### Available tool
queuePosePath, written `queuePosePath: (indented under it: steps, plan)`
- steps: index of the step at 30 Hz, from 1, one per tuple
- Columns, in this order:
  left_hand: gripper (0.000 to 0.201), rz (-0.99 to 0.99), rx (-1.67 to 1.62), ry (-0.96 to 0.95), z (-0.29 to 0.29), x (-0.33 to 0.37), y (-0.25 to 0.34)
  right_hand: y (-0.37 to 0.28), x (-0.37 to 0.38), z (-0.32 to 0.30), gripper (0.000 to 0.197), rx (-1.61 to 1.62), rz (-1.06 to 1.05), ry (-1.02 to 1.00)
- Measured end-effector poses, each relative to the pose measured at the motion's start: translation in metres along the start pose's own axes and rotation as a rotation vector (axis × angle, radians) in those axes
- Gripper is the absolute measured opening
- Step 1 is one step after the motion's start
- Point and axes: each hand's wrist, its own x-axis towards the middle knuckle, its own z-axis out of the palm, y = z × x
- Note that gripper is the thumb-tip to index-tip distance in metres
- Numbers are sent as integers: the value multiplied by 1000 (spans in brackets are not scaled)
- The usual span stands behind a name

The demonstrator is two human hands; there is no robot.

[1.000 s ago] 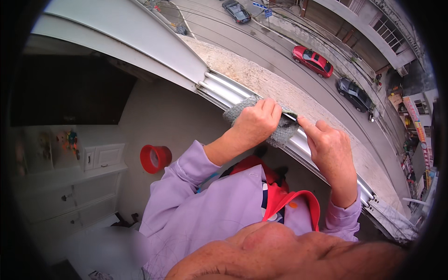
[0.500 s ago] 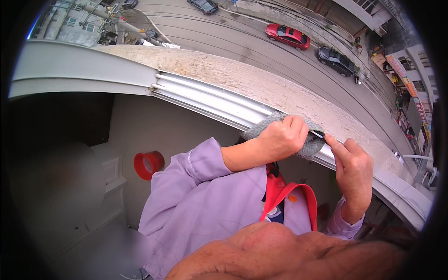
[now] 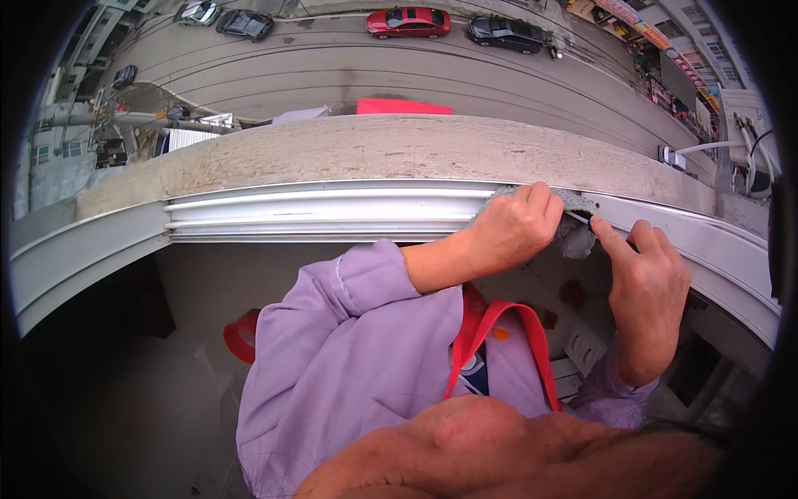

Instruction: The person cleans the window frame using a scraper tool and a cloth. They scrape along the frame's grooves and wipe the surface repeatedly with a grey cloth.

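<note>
My left hand (image 3: pixel 522 223) is closed on a grey cloth (image 3: pixel 575 243), which lies over the white window track (image 3: pixel 332 208) near its right end. In my right hand (image 3: pixel 648 279) is a slim screwdriver-like tool (image 3: pixel 579 218) with a dark grip and a bright thin shaft. My index finger stretches along its grip, while the other fingers curl in. The shaft points left into the cloth, beside my left hand. Its tip is hidden by the cloth and hand, so I cannot tell the exact kind of tool.
Beyond the track runs a rough stone ledge (image 3: pixel 349 150), with a drop to a street where a red car (image 3: pixel 407 22) and dark cars (image 3: pixel 505 35) stand. White frame sections flank the track. Indoors, a red bucket (image 3: pixel 241 336) stands on the floor at left.
The view has turned, so the track now lies nearly level. Both hands, with cloth and tool, are closer to the track's right end. Less of the cloth hangs below my left hand.
</note>
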Motion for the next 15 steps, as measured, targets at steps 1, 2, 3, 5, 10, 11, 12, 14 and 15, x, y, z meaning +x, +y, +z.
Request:
queuePosePath:
  steps: [1,2,3,5,10,11,12,14,15]
  plan:
    - [14,0,-48,19,8,4,3,2,-1,-1,36,-46,7,-6]
    - [14,-8,-70,17,16,8,7,4,-2,-2,36,-92,12,-12]
    - [13,-16,-90,15,23,13,12,6,-3,-2,36,-135,11,-9]
    - [14,-46,-137,-2,38,20,21,7,-4,-2,34,-215,5,-8]
    - [16,-227,-155,-83,57,35,45,2,-1,-2,31,-329,-17,-46]
    - [16,-231,-181,-91,56,36,46,1,-1,-3,30,-333,-18,-53]
    - [17,-233,-207,-99,54,37,45,1,-1,-5,30,-324,-25,-67]
    - [18,-210,-271,-125,43,40,42,2,-2,-11,31,-315,-32,-83]
    - [18,-187,-312,-150,33,38,39,2,-5,-16,32,-294,-22,-58]
